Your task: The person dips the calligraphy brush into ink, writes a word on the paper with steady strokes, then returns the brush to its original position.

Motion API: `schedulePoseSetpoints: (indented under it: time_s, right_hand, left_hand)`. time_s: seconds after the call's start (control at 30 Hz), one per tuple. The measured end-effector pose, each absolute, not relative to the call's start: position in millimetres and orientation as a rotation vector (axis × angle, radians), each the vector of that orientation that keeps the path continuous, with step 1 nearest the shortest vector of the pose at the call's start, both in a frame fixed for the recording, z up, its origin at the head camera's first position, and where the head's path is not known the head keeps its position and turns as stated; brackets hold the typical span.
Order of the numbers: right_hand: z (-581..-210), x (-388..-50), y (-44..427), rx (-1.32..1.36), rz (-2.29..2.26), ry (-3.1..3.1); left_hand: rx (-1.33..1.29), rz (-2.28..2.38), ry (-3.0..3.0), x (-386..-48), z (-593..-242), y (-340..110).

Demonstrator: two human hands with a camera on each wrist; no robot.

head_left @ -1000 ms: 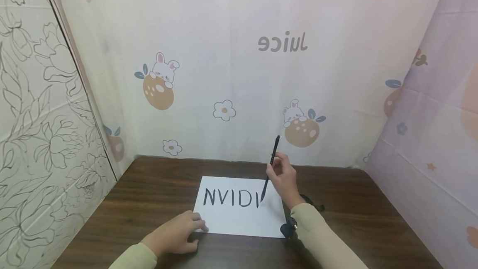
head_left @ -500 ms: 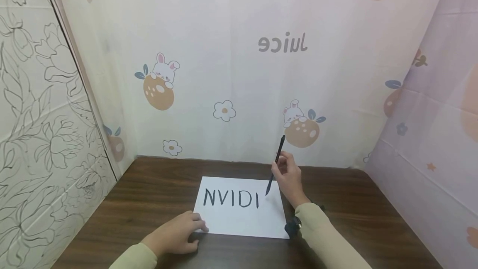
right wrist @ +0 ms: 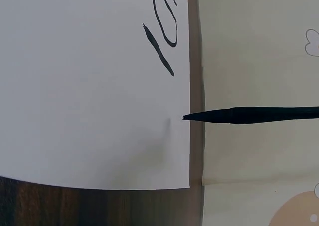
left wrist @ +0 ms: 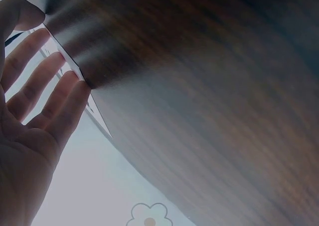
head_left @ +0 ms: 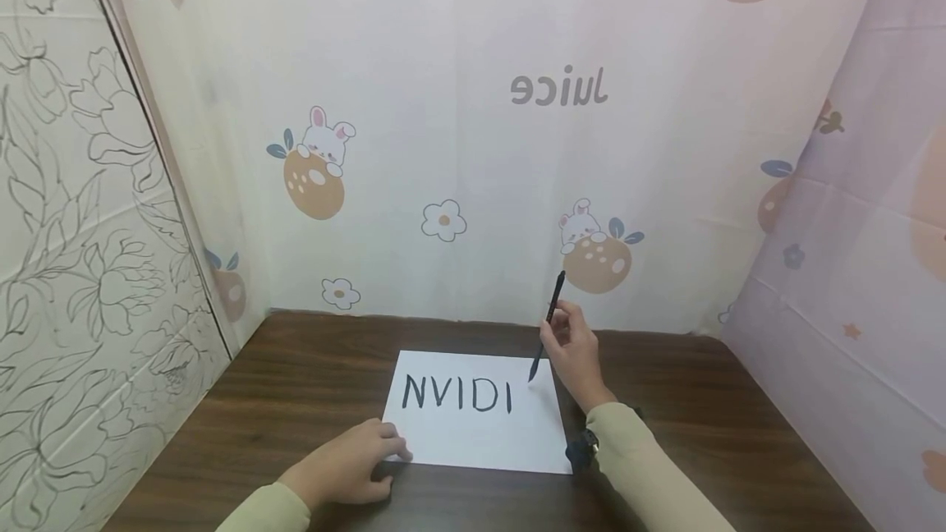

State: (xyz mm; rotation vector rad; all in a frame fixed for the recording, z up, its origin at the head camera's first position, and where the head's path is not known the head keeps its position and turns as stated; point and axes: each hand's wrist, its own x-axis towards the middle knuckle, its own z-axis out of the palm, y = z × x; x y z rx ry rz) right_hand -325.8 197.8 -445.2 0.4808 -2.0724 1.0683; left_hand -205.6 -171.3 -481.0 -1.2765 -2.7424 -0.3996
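Observation:
A white sheet of paper (head_left: 473, 442) lies on the table, with the black letters "NVIDI" (head_left: 458, 394) across its upper half. My right hand (head_left: 575, 351) pinches a slim black brush pen (head_left: 548, 327) over the sheet's upper right part. In the right wrist view the pointed tip of the brush pen (right wrist: 207, 116) hovers just above the paper (right wrist: 89, 111), apart from its faint shadow and right of the last stroke (right wrist: 158, 50). My left hand (head_left: 355, 460) rests at the sheet's lower left corner. Its fingers (left wrist: 42, 86) look extended in the left wrist view, fingertips at the paper's edge.
The dark wooden table (head_left: 296, 384) runs back to a pale curtain (head_left: 458, 146) printed with rabbits, oranges and flowers. A flower-patterned panel (head_left: 89, 187) stands at the left. Another curtain (head_left: 850, 269) hangs at the right. A black strapped device (head_left: 581, 450) sits at the right wrist.
My right hand has moved slightly right and away with the brush pen, so its tip has left the area beside the last stroke. My left hand and the paper stay put.

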Motion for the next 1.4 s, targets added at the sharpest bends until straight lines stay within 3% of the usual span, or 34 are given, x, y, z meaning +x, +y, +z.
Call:
schedulePoseSetpoints:
  time_s: [1.4]
  right_hand:
    - [-462, -323, 196, 0.519, 1.075, -2.107]
  left_hand:
    - [-1.295, -0.382, -2.679, -206, -482, -171]
